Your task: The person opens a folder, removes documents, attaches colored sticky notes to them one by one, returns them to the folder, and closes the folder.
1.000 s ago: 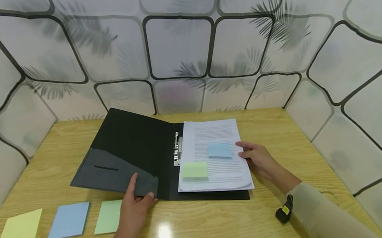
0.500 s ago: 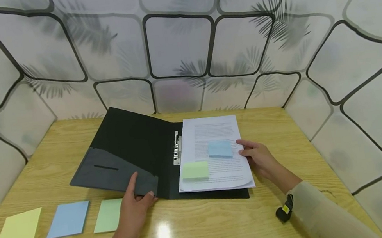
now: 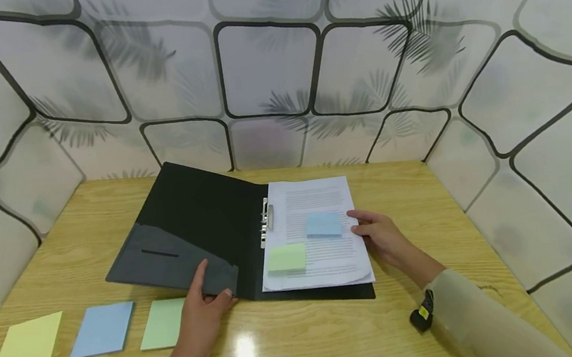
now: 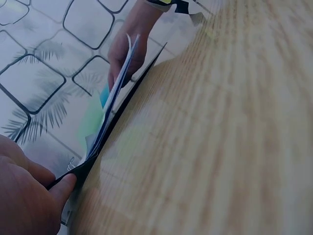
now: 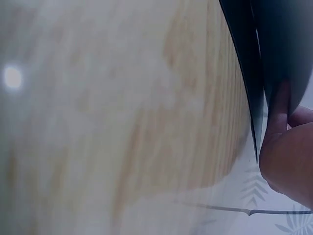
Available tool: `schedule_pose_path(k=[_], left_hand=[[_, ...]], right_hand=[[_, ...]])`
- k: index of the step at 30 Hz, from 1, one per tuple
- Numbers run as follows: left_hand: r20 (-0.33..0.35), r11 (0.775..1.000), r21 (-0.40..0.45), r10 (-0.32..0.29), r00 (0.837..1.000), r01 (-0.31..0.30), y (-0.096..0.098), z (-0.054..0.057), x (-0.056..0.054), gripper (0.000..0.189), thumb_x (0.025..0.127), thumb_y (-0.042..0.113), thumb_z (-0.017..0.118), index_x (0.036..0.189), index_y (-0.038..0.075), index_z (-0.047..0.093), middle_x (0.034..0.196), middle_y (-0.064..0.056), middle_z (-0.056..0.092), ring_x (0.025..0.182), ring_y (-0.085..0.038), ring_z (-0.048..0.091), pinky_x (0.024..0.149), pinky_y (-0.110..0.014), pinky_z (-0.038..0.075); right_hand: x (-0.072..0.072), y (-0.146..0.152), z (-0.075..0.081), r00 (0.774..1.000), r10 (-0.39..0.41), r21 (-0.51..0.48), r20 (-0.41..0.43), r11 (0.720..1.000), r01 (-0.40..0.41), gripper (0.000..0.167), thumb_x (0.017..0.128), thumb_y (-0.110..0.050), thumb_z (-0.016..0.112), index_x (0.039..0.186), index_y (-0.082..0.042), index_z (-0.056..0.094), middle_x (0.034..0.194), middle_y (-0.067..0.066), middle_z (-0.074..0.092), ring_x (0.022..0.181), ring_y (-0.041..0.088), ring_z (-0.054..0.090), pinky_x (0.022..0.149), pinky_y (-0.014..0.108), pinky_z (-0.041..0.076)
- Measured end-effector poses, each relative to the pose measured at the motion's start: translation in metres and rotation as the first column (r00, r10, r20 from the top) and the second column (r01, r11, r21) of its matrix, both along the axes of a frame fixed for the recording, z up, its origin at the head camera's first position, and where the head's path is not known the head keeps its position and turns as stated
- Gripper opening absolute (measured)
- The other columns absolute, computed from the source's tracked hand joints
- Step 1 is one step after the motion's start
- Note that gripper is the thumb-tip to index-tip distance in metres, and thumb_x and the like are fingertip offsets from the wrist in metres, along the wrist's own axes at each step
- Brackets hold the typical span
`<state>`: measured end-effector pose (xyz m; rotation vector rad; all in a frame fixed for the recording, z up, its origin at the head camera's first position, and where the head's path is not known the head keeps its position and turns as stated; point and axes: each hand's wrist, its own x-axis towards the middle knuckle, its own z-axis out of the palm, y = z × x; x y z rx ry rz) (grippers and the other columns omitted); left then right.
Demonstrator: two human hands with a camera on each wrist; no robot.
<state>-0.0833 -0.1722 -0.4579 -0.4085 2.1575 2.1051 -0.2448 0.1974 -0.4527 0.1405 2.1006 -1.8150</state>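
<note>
A black ring binder (image 3: pixel 209 205) lies spread on the wooden table, its left cover tilted up off the surface. My left hand (image 3: pixel 201 318) grips that cover's lower edge, thumb and fingers on either side, as the left wrist view confirms. With my right hand (image 3: pixel 385 241) I pinch the right edge of a stack of printed papers (image 3: pixel 338 264) over the right cover. On the top sheet sit a blue sticky note (image 3: pixel 323 225) and a green sticky note (image 3: pixel 287 258). The stack's left edge lies close beside the metal ring mechanism (image 3: pixel 264 222), partly overlapping its lower end.
Yellow (image 3: pixel 26 344), blue (image 3: pixel 102 330) and green (image 3: pixel 161 325) sticky note pads line the table's front left; my left hand partly covers the green one. A patterned wall (image 3: pixel 268 68) stands behind the table and along both sides. A black strap (image 3: pixel 422 311) hangs at my right cuff.
During the last half second my right hand has moved the paper stack a little to the left, nearer the ring mechanism. My left hand stays on the cover.
</note>
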Motion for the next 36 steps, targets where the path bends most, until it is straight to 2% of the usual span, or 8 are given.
schedule_pose_path(k=[8,15,19,22,26,30,32,36], left_hand=[[0.019,0.999,-0.018,-0.048,0.999,0.048,-0.001,0.000,0.002,0.086,0.100,0.003,0.057,0.164,0.020,0.002,0.149,-0.034,0.040,0.106,-0.025,0.068,0.084,-0.022,0.055],[0.021,0.998,-0.032,-0.054,0.998,0.054,-0.001,-0.001,0.003,0.087,0.100,0.004,0.058,0.164,0.019,0.002,0.150,-0.035,0.038,0.106,-0.024,0.069,0.084,-0.022,0.054],[0.026,0.997,-0.043,-0.062,0.998,0.063,-0.002,-0.001,0.002,0.087,0.100,0.005,0.058,0.164,0.019,0.001,0.148,-0.035,0.039,0.105,-0.023,0.069,0.084,-0.023,0.055],[0.036,0.996,-0.045,-0.076,0.996,0.078,-0.004,0.000,0.002,0.087,0.100,0.005,0.059,0.164,0.018,0.001,0.146,-0.034,0.043,0.105,-0.022,0.069,0.085,-0.024,0.055],[0.063,0.992,-0.063,-0.102,0.993,0.106,-0.008,0.001,0.002,0.087,0.100,0.006,0.060,0.164,0.018,0.001,0.134,-0.030,0.055,0.102,-0.023,0.070,0.086,-0.027,0.056],[0.085,0.984,-0.087,-0.146,0.986,0.153,-0.015,0.006,0.003,0.087,0.100,0.007,0.061,0.164,0.015,0.003,0.116,-0.022,0.067,0.097,-0.024,0.071,0.085,-0.034,0.059],[0.096,0.978,-0.093,-0.177,0.980,0.186,-0.018,0.010,0.004,0.086,0.100,0.010,0.061,0.164,0.014,0.004,0.108,-0.018,0.071,0.091,-0.024,0.072,0.082,-0.036,0.060],[0.120,0.951,-0.085,-0.285,0.951,0.296,-0.026,0.021,0.007,0.082,0.102,0.018,0.059,0.163,0.007,0.005,0.093,-0.013,0.074,0.076,-0.025,0.071,0.070,-0.037,0.060]], right_hand=[[-0.001,0.002,-0.002,0.999,0.051,0.068,-0.005,0.996,-0.050,0.054,0.100,-0.002,0.057,0.152,-0.006,0.043,0.153,0.020,0.046,0.117,0.021,0.059,0.085,0.026,0.053],[0.003,0.001,0.000,0.998,0.062,0.107,-0.014,0.992,-0.061,0.056,0.099,-0.003,0.059,0.153,-0.006,0.043,0.152,0.019,0.048,0.120,0.022,0.059,0.085,0.025,0.054],[0.001,0.001,-0.004,0.996,0.081,0.125,-0.038,0.989,-0.076,0.058,0.099,-0.002,0.058,0.154,-0.006,0.041,0.149,0.020,0.050,0.120,0.023,0.060,0.086,0.026,0.053],[0.001,-0.001,-0.006,0.990,0.110,0.210,-0.091,0.974,-0.089,0.059,0.098,-0.002,0.058,0.154,-0.008,0.039,0.145,0.020,0.054,0.118,0.024,0.061,0.086,0.026,0.053],[0.003,-0.007,-0.005,0.965,0.186,0.421,-0.183,0.902,-0.094,0.061,0.098,-0.005,0.061,0.155,-0.007,0.038,0.137,0.018,0.056,0.108,0.025,0.061,0.083,0.028,0.052],[0.005,-0.012,-0.003,0.944,0.248,0.563,-0.218,0.822,-0.086,0.063,0.098,-0.009,0.064,0.155,-0.006,0.038,0.138,0.019,0.055,0.107,0.029,0.061,0.083,0.035,0.053],[0.005,-0.013,-0.002,0.930,0.291,0.637,-0.224,0.766,-0.086,0.062,0.098,-0.012,0.065,0.154,-0.004,0.039,0.143,0.022,0.051,0.117,0.034,0.060,0.092,0.043,0.053],[0.004,-0.014,0.000,0.894,0.381,0.770,-0.237,0.634,-0.066,0.060,0.096,-0.019,0.069,0.148,0.000,0.047,0.150,0.029,0.041,0.135,0.046,0.046,0.106,0.057,0.043]])
